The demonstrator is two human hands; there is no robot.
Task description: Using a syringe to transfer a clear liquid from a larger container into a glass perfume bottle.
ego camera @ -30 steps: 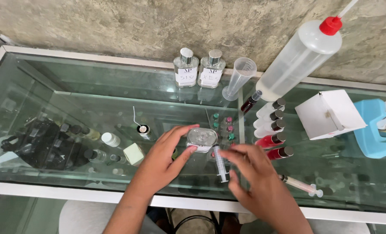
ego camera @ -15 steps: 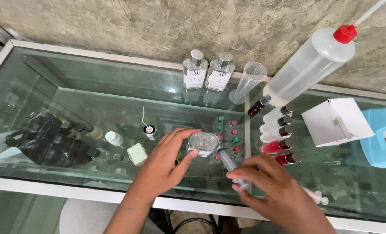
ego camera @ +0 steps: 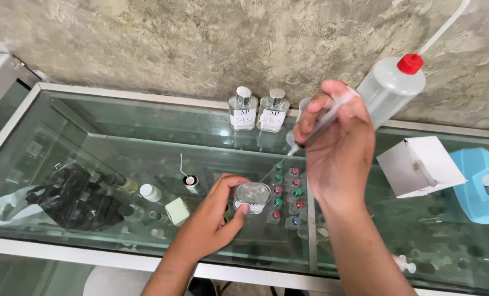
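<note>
The person is wearing nothing on either forearm; both hands, left (ego camera: 214, 219) and right (ego camera: 337, 145), are showing bare, ringless fingers.

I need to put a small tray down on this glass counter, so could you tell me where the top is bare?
The glass counter top is bare along its left and middle, from the metal frame to the two labelled bottles. It is crowded on the right: squeeze bottle, white box, blue device. The left hand holds a small clear bottle; the right hand lifts a syringe.

A small perfume shop: a glass display counter (ego camera: 118, 126) against a rough wall, labelled perfume bottles (ego camera: 257, 110) along its back edge.
</note>
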